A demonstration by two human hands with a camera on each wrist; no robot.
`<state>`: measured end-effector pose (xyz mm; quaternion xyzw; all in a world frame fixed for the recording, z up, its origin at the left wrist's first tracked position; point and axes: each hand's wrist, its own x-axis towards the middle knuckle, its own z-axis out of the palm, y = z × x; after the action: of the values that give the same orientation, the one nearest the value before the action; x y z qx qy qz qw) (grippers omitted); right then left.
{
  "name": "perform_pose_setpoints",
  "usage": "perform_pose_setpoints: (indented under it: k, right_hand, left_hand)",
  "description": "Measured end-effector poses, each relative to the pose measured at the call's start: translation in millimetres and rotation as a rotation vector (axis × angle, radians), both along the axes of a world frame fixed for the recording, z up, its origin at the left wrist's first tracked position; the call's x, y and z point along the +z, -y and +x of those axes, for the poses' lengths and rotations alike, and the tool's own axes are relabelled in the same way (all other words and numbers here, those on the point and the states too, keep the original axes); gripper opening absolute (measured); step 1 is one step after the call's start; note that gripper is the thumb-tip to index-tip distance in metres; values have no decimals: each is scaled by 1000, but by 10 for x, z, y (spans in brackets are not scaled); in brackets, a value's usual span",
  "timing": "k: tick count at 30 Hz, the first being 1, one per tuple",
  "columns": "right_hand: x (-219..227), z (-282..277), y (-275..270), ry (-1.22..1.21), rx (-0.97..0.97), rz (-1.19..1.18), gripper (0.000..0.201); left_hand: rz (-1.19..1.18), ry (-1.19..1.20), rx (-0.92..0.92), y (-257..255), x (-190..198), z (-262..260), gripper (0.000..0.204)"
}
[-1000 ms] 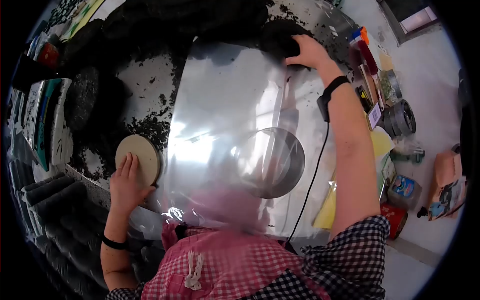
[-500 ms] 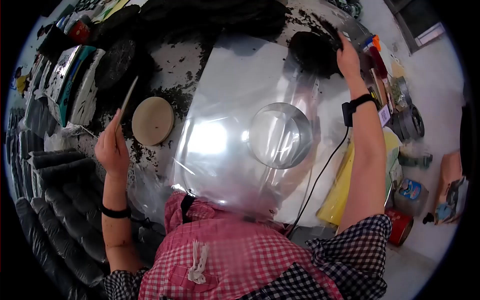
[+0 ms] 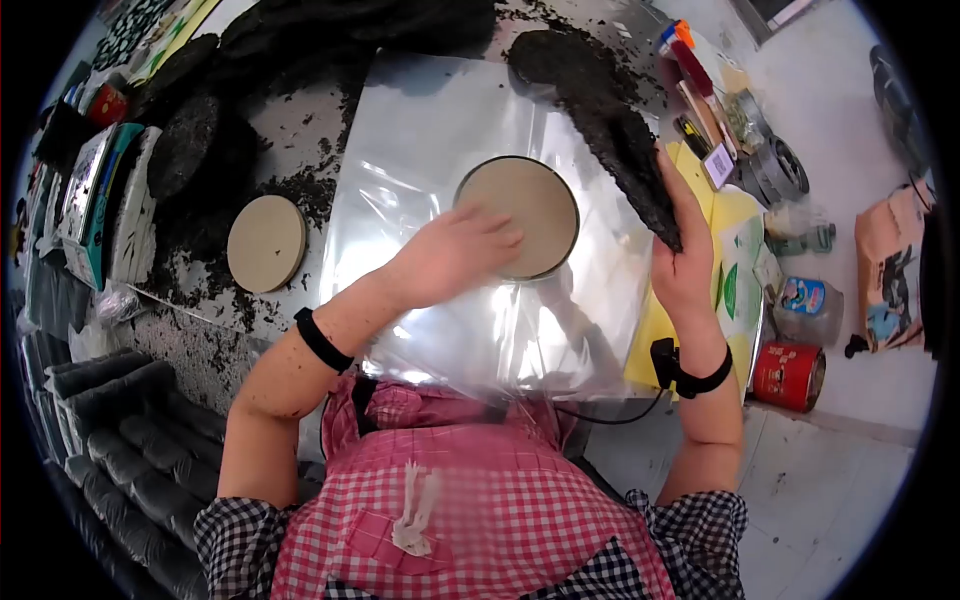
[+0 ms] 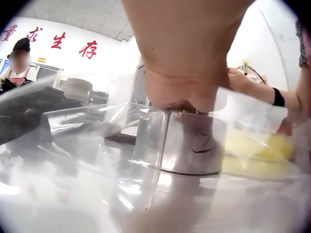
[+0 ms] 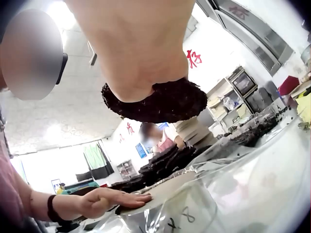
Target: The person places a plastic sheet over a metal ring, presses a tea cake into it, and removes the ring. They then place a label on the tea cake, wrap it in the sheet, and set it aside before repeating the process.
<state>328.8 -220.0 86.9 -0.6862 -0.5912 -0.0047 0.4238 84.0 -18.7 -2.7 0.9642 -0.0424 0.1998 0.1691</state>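
Observation:
A tan round board point(image 3: 535, 215) lies inside a metal ring point(image 4: 194, 145) standing on clear plastic film point(image 3: 400, 130). My left hand point(image 3: 460, 255) rests on the board with its fingers extended; in the right wrist view the same hand point(image 5: 109, 201) lies flat over it. To the right, my right hand point(image 3: 685, 250) grips the edge of a dark, crumbly, flat cake point(image 3: 610, 115) and holds it tilted. In the right wrist view this cake point(image 5: 160, 104) is raised above the film, its fingers' far side hidden.
Another tan round board point(image 3: 266, 243) lies at the left among dark crumbs. More dark cakes point(image 3: 195, 150) are piled at the left and back. Tools, a tape roll point(image 3: 780, 170), yellow sheets point(image 3: 660, 345) and a red can point(image 3: 788, 375) line the right side. Black wrapped rolls point(image 3: 130, 420) fill the lower left.
My left hand has carried one tan board from the left into the metal ring. My right hand has brought the dark cake from the back right nearer to me, tilting it.

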Motion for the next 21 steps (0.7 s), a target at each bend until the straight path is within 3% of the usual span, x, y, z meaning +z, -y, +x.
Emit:
perform_pose_setpoints:
  k: [2,4,6,7,9,12,15,18,21]
  right_hand:
    - [-102,-34,129,-22,-99,70,77]
    - [-525,-57,247,-43,-235,99,75]
    - [-972,-63,147,-71,-188,38,75]
    - [-1026,-104,-11,-161,-154,-5,78]
    - [-1345,109,-331,-10,-50,33,80]
    - [-1528,442,-624,-15,-12,-64,79]
    - [-1277,592,-638,-160,-11,-84,76]
    - [-1229,646,-479,-162,-24,-60,76]
    - [-667,325,-302,-157,-5,6,72]
  left_hand:
    - [31,83,122,5,92,-33,44]
    - [-302,119,360,-163,-244,10,55]
    - [-573,0,538,-363,-816,57,61]
    - [-663,51,587,-372,-987,26,63]
    - [-819,139,662,-469,-1145,-18,68]
    - [-79,105,428,-187,-189,-37,69]
    - [83,-188,224,116,22,120,69]
    - [29,-182,138,147,33,193,68]
    - [6,-107,17,102,15,164,61]
